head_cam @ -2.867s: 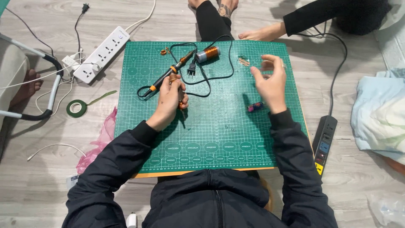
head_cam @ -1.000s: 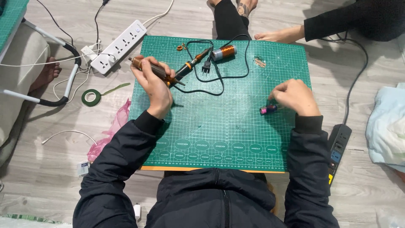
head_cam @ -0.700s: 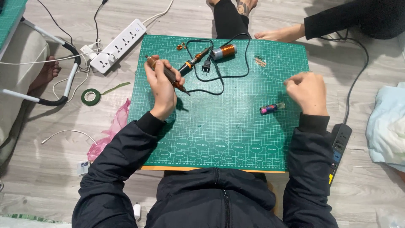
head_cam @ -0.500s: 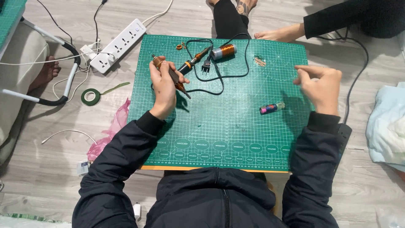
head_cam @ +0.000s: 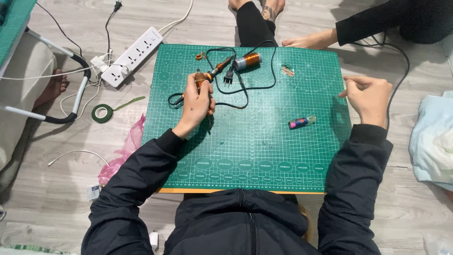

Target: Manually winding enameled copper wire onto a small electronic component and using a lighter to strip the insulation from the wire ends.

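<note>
Gripping an orange-and-black soldering iron (head_cam: 204, 81) in the left hand (head_cam: 197, 101), black cord looped, right hand (head_cam: 370, 94) loosely curled, empty.

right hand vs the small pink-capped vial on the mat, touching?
Apart. The head view shows the right hand raised near the mat's right edge, with bare green mat between it and the vial.

A home floor used as a hobby electronics spot: pale wood-look floorboards (head_cam: 302, 222), a green gridded cutting mat (head_cam: 264, 156) at centre, a white multi-socket power strip (head_cam: 132, 55) at ten o'clock, another person's bare feet (head_cam: 264, 7) at twelve.
</note>
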